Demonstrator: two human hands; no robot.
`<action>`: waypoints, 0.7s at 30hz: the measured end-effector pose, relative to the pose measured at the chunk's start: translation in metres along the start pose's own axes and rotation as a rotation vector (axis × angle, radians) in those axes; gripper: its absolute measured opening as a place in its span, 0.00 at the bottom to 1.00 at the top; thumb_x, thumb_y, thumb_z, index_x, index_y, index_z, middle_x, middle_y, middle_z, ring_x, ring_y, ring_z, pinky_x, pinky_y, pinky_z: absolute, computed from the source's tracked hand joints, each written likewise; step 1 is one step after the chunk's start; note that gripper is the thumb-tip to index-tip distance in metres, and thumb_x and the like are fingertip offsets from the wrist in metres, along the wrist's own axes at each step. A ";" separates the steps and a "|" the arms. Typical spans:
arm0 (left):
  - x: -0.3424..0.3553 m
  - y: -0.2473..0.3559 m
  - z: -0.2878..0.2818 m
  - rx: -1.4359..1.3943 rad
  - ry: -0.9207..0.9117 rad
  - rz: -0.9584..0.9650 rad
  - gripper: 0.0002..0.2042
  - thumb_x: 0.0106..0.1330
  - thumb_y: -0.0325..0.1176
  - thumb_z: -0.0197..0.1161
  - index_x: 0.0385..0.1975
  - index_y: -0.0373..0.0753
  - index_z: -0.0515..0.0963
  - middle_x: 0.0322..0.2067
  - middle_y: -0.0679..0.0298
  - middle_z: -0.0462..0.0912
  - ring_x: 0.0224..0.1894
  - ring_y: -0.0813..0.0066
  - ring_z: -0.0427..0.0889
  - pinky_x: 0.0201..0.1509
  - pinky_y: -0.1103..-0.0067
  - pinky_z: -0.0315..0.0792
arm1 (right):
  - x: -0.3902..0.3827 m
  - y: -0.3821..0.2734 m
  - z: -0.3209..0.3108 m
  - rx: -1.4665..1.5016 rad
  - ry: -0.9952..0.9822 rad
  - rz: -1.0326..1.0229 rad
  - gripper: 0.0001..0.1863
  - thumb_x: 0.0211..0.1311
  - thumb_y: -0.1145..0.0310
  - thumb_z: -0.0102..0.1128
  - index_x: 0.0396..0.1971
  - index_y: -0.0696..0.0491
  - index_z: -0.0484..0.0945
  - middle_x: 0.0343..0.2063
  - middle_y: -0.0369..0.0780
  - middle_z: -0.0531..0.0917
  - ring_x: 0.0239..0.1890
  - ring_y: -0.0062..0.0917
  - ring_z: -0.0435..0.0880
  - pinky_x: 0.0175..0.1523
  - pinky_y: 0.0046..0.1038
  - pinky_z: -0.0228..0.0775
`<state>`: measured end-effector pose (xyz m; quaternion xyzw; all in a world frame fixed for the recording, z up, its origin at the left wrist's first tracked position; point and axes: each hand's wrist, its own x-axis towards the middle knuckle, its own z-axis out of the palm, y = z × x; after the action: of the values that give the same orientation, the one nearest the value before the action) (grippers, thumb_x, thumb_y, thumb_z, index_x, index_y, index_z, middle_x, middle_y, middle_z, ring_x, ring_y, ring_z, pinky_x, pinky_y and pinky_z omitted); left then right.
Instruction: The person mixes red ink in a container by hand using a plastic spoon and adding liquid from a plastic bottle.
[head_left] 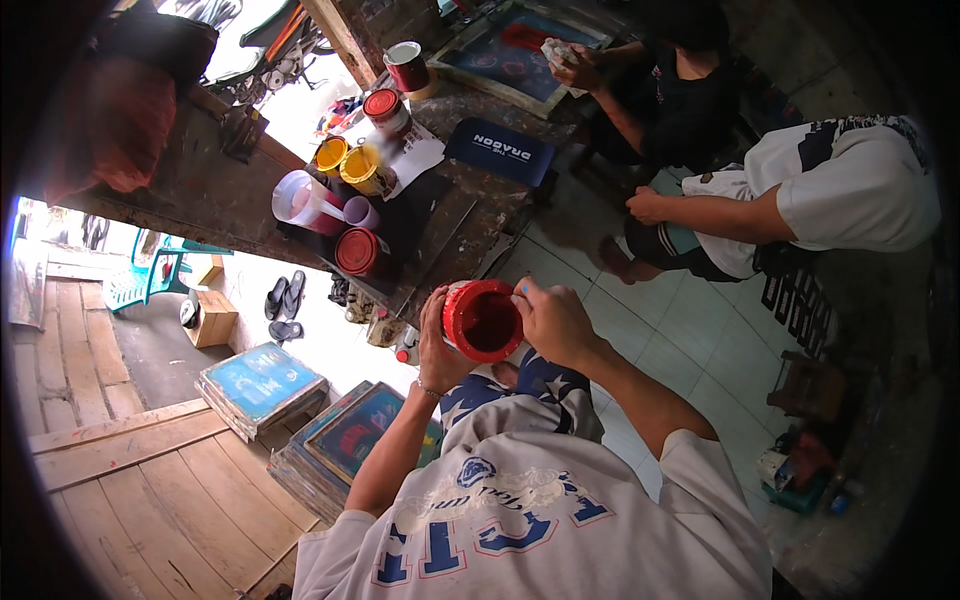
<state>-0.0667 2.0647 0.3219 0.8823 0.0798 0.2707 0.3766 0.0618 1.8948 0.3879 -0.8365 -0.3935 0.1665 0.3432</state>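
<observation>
A red paint can [456, 318] is held in front of my body, its open mouth turned up and showing dark red inside. My left hand [438, 350] wraps round the can's left side. At the right of the rim is my right hand [556, 322], its fingers curled closed; whether they grip the rim or something small, I cannot make out. Past the can, on the dark workbench, stand a closed red can [360, 252], a lilac cup [362, 212] and a clear plastic jug [296, 198] with pink contents.
Yellow paint cans [366, 170] and a red-lidded can [387, 108] stand farther back on the bench [465, 235]. Framed printing screens [262, 385] are stacked at lower left. Two people sit at right, one holding a white wad [560, 52]. Sandals [286, 296] lie on the floor.
</observation>
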 end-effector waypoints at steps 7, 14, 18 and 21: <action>-0.004 -0.005 0.005 -0.023 0.008 -0.032 0.56 0.36 0.40 0.88 0.67 0.38 0.58 0.63 0.50 0.71 0.65 0.49 0.71 0.68 0.61 0.68 | 0.016 -0.014 -0.027 0.120 0.040 0.061 0.08 0.67 0.67 0.56 0.33 0.56 0.76 0.24 0.55 0.83 0.32 0.54 0.85 0.37 0.51 0.76; 0.001 -0.004 0.014 -0.055 -0.022 -0.080 0.57 0.34 0.42 0.88 0.67 0.39 0.59 0.63 0.50 0.69 0.66 0.49 0.70 0.69 0.60 0.67 | 0.022 -0.009 -0.028 0.051 0.033 0.025 0.07 0.67 0.67 0.56 0.33 0.55 0.77 0.24 0.52 0.84 0.32 0.53 0.85 0.38 0.51 0.76; 0.006 -0.006 0.018 -0.069 -0.019 -0.067 0.56 0.33 0.42 0.89 0.66 0.39 0.60 0.64 0.49 0.69 0.66 0.49 0.70 0.69 0.60 0.67 | 0.008 -0.002 -0.016 0.016 -0.147 -0.115 0.06 0.67 0.68 0.57 0.33 0.55 0.76 0.22 0.52 0.83 0.30 0.51 0.85 0.35 0.49 0.76; 0.005 -0.007 0.017 -0.100 0.020 -0.038 0.56 0.33 0.42 0.89 0.66 0.39 0.60 0.64 0.49 0.69 0.67 0.48 0.70 0.69 0.61 0.67 | 0.024 0.000 -0.027 0.006 0.079 -0.035 0.07 0.64 0.68 0.62 0.31 0.56 0.78 0.19 0.51 0.81 0.26 0.49 0.83 0.30 0.45 0.73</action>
<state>-0.0525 2.0608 0.3097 0.8579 0.0868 0.2761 0.4246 0.0914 1.9019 0.4069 -0.8344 -0.3935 0.1285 0.3639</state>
